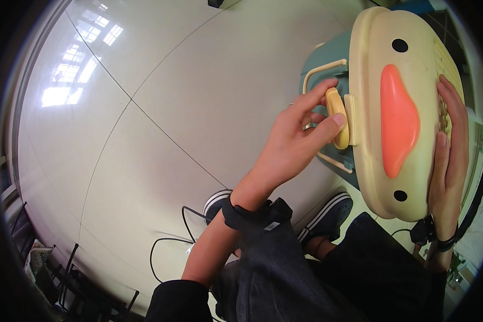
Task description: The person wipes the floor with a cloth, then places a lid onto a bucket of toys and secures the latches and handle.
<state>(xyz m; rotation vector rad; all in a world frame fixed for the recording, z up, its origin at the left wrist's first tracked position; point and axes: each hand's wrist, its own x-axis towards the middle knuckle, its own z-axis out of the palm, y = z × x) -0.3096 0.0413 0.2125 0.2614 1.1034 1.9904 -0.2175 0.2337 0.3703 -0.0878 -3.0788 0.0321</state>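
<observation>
A plastic carrier-style box with a duck face stands at the right of the view. Its cream lid [370,161] has black round eyes and an orange beak [398,120]. The body [330,48] is grey-green, with cream wire-like handles or clasps [324,68] on its side. My left hand [302,129] pinches a yellow latch [338,120] between thumb and fingers, beside a cream catch plate [351,120] at the lid's edge. On the lid's opposite side, my right hand [451,161] lies with fingers extended over a slotted panel [444,108], partly covering it.
Glossy tiled floor [193,112] spreads out to the left. My feet in dark clogs [330,213] stand below the box. A black cable [153,253] loops near my left forearm. Dark furniture legs [68,269] stand at lower left.
</observation>
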